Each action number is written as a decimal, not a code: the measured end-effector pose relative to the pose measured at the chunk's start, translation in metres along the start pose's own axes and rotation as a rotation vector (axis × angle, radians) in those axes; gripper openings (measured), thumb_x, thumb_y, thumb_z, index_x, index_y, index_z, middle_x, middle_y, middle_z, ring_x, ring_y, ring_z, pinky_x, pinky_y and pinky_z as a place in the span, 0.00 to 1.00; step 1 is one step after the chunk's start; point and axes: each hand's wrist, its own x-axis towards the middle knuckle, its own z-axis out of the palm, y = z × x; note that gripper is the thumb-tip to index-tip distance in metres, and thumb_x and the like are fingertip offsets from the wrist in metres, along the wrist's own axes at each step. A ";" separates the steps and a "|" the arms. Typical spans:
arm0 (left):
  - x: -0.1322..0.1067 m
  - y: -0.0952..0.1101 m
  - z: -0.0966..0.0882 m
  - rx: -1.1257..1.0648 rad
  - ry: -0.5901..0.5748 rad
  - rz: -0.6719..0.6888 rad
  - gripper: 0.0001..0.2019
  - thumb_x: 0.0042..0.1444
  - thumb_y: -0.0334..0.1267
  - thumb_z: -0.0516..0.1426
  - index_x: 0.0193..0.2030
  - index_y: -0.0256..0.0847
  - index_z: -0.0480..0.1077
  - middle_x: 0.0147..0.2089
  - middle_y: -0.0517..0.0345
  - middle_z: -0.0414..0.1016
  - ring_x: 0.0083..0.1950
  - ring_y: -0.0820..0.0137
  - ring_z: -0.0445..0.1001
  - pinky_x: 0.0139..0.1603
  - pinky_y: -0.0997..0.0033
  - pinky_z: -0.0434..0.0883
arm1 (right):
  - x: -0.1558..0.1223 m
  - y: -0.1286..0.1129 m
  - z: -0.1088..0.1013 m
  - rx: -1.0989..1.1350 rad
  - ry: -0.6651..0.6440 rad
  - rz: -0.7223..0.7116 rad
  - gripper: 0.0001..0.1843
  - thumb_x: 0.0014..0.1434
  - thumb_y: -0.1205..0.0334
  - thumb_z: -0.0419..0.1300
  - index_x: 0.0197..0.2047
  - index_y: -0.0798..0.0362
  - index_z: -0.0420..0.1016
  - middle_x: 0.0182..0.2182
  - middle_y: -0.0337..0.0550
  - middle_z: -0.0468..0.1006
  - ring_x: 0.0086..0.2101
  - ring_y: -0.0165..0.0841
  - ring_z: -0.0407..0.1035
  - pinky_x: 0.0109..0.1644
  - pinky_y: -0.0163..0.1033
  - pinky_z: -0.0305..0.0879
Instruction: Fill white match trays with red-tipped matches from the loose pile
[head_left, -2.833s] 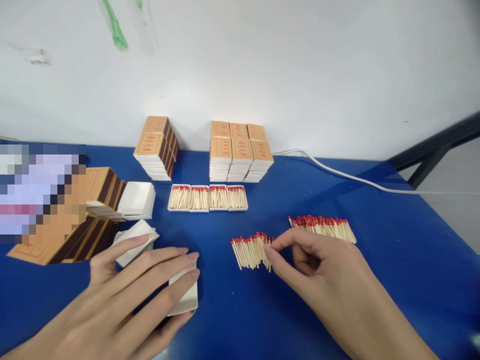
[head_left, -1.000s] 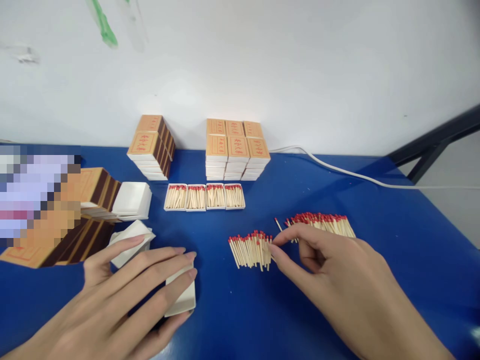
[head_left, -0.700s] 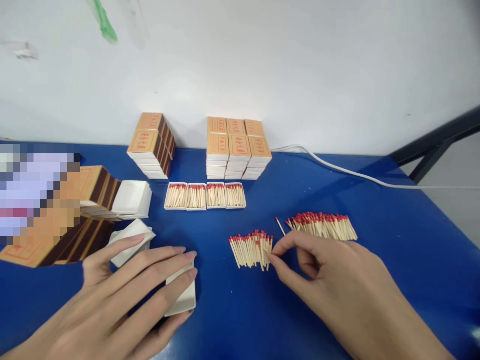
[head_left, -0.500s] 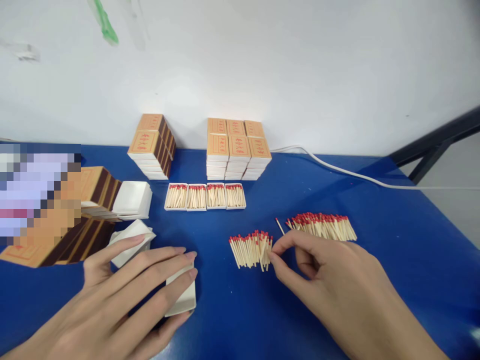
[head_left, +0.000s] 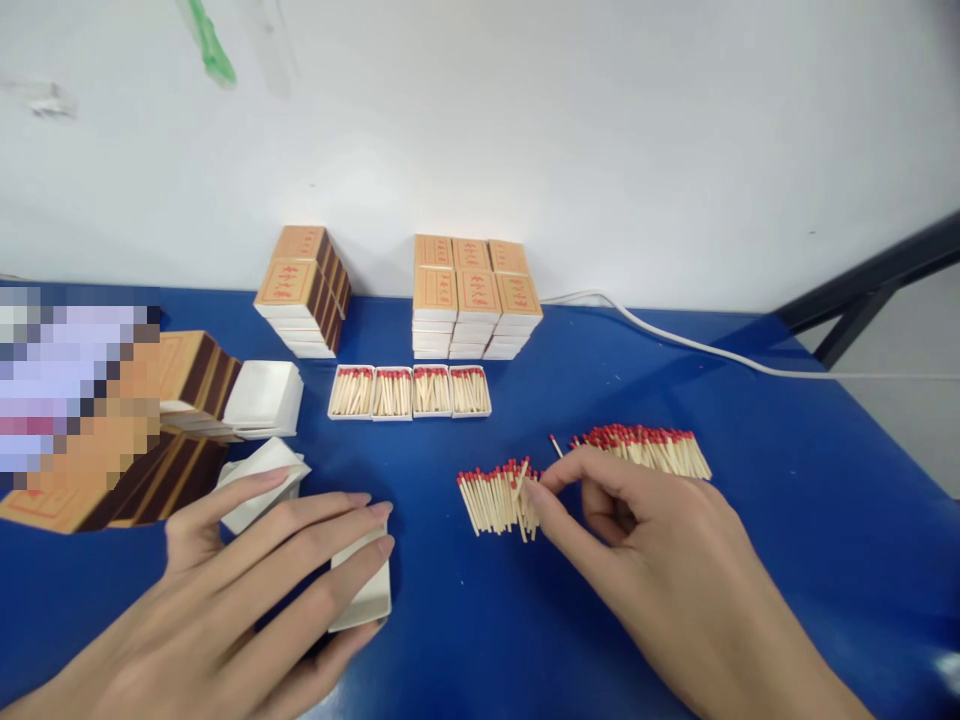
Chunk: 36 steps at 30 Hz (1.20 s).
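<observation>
My left hand (head_left: 247, 590) is bent over an empty white matchbox tray (head_left: 369, 590), its fingertips across the tray's far side and the thumb along the near edge. Part of the tray is hidden under the fingers. With thumb and forefinger pinched, my right hand (head_left: 645, 560) grips a match (head_left: 523, 476) at the right end of a small row of red-tipped matches (head_left: 491, 503). Behind that hand lies a larger pile of matches (head_left: 652, 448), partly covered by it. A single match (head_left: 555, 446) sits apart at the pile's left.
Four-sided trays filled with matches (head_left: 431, 391) stand in a row mid-table. Stacked matchboxes (head_left: 476, 290) and another stack (head_left: 292, 285) are near the wall. At left are more matchbox sleeves (head_left: 184, 370) and white trays (head_left: 262, 395). A white cable (head_left: 697, 350) crosses the back right.
My right hand has shifted slightly left and up, and a match now slants across the small row at its fingertips. My left hand and the tray have stayed put.
</observation>
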 end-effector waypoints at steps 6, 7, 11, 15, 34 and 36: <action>-0.002 0.000 -0.002 0.014 -0.014 0.017 0.12 0.80 0.33 0.60 0.63 0.37 0.83 0.66 0.52 0.87 0.72 0.63 0.78 0.93 0.52 0.49 | 0.003 0.001 0.010 -0.057 0.043 -0.011 0.21 0.72 0.45 0.65 0.29 0.44 0.79 0.16 0.28 0.62 0.16 0.28 0.60 0.24 0.38 0.52; -0.002 0.000 -0.002 0.014 -0.016 0.017 0.12 0.80 0.33 0.60 0.63 0.37 0.83 0.66 0.52 0.87 0.72 0.63 0.79 0.94 0.52 0.48 | 0.003 0.001 0.012 -0.070 0.054 -0.013 0.21 0.72 0.45 0.65 0.29 0.44 0.79 0.16 0.28 0.62 0.16 0.28 0.61 0.24 0.38 0.52; 0.000 -0.001 -0.001 0.014 -0.012 0.013 0.13 0.80 0.33 0.60 0.63 0.38 0.83 0.66 0.54 0.87 0.71 0.64 0.80 0.93 0.53 0.49 | 0.004 0.001 0.015 -0.077 0.054 -0.017 0.20 0.72 0.46 0.64 0.29 0.45 0.77 0.16 0.29 0.62 0.16 0.28 0.61 0.24 0.37 0.52; 0.001 0.000 -0.002 0.011 -0.013 -0.006 0.13 0.79 0.32 0.60 0.63 0.40 0.83 0.66 0.55 0.87 0.70 0.64 0.81 0.93 0.53 0.50 | 0.004 0.001 0.013 -0.046 0.021 0.006 0.19 0.72 0.48 0.64 0.29 0.44 0.77 0.16 0.28 0.61 0.16 0.28 0.59 0.24 0.37 0.52; -0.001 0.001 -0.001 0.000 -0.003 -0.007 0.12 0.79 0.31 0.59 0.62 0.37 0.83 0.65 0.53 0.87 0.71 0.64 0.79 0.92 0.54 0.49 | 0.000 0.007 0.000 -0.417 0.292 -0.122 0.14 0.73 0.49 0.62 0.36 0.44 0.80 0.16 0.30 0.66 0.14 0.34 0.64 0.22 0.37 0.49; -0.001 0.001 -0.001 0.003 -0.008 -0.010 0.13 0.79 0.31 0.59 0.63 0.38 0.82 0.65 0.53 0.87 0.71 0.64 0.80 0.92 0.54 0.50 | 0.001 0.011 0.000 -0.584 0.369 -0.104 0.12 0.73 0.50 0.61 0.39 0.45 0.79 0.17 0.34 0.70 0.15 0.40 0.67 0.23 0.38 0.43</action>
